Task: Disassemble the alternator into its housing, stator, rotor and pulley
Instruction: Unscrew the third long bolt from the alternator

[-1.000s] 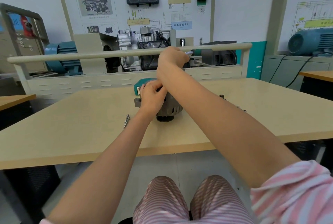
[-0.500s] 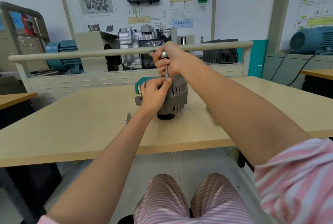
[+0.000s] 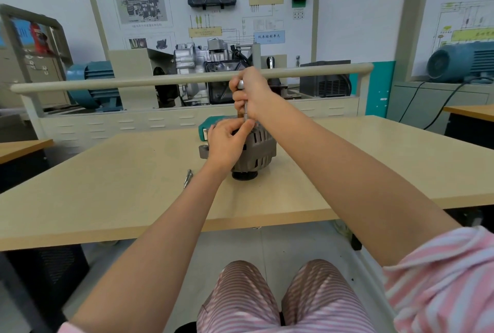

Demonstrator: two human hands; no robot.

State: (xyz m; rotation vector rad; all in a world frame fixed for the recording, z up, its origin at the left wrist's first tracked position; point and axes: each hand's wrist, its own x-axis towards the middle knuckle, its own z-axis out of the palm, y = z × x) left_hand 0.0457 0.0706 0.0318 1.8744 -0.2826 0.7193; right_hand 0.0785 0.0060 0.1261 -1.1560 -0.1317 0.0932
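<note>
The scene is evenly and brightly lit; only soft shadows are cast on the worktop (image 3: 107, 199). Straight lines are bowed towards the edges, where detail is slightly softened.

beyond the grip, a white wall with a framed training board (image 3: 203, 3) of diagrams and gauges. under that, a beige rail (image 3: 160, 81) fronting a gearbox rig (image 3: 205, 65). beneath the grip, a light wooden table (image 3: 107, 199); lower still, pale floor tiles (image 3: 235, 247). far right, a blue motor (image 3: 459, 62).
</note>
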